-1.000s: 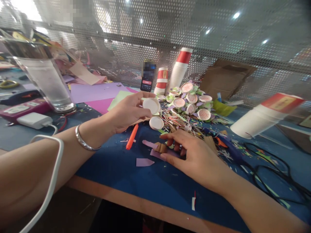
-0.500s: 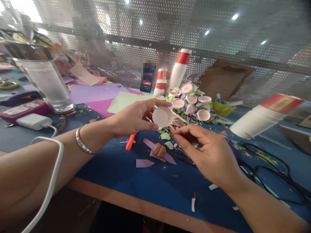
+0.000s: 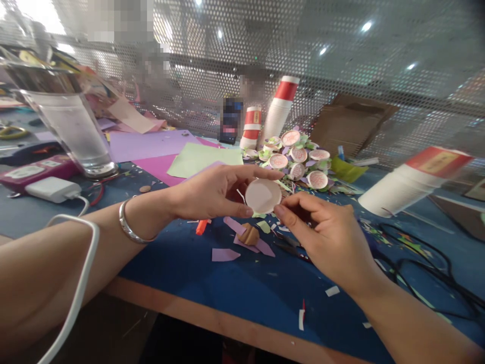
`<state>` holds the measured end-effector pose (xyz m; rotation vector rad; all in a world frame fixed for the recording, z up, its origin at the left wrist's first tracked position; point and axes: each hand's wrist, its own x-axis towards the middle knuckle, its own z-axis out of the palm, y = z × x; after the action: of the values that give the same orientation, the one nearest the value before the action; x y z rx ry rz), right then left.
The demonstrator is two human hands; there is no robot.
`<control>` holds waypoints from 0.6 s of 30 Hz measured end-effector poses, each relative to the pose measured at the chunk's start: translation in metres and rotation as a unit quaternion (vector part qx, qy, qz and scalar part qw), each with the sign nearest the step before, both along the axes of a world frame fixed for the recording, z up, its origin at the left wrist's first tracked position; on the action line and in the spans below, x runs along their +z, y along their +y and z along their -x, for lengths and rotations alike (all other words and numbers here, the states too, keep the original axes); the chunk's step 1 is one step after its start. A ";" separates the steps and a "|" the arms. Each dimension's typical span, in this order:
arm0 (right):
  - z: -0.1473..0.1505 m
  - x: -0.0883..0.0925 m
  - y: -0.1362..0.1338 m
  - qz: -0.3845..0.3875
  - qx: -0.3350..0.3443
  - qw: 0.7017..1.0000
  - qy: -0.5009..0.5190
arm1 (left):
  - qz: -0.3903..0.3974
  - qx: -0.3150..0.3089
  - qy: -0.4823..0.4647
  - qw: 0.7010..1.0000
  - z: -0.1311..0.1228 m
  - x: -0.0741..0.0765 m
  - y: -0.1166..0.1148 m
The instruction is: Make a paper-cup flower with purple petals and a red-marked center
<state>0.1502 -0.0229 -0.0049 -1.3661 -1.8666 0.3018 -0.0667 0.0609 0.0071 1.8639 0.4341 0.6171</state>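
My left hand [image 3: 212, 192] is closed around a small white paper cup bottom [image 3: 264, 196], its thumb below and index finger along the top. The round piece is held over the table with its shallow hollow side towards me. At its right edge my right hand [image 3: 322, 227] pinches the rim between thumb and fingertips. Under the hands lie purple paper strips [image 3: 226, 255], a crumpled brown piece [image 3: 248, 235] and an orange stick [image 3: 202, 226]. Scissors [image 3: 293, 249] rest partly under my right hand.
A pile of similar cup bottoms with paper petals [image 3: 297, 154] sits behind my hands. Stacked paper cups [image 3: 278, 108] stand at the back, and another stack [image 3: 401, 184] leans at right. A glass of water [image 3: 78, 131], a phone [image 3: 230, 121], coloured sheets [image 3: 151, 146] and black cables [image 3: 428, 273] lie around.
My left hand has moved slightly right and down with the cup bottom. My right hand's fingertips, apart from it before, now meet its rim.
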 end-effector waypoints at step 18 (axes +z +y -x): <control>-0.004 0.002 0.005 0.044 0.007 0.998 0.039 | 0.040 0.005 -0.033 0.999 -0.004 -0.004 0.000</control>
<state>0.1541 -0.0179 -0.0029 -1.3813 -1.8170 0.4431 -0.0631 0.0612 0.0035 1.7603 0.4183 0.6571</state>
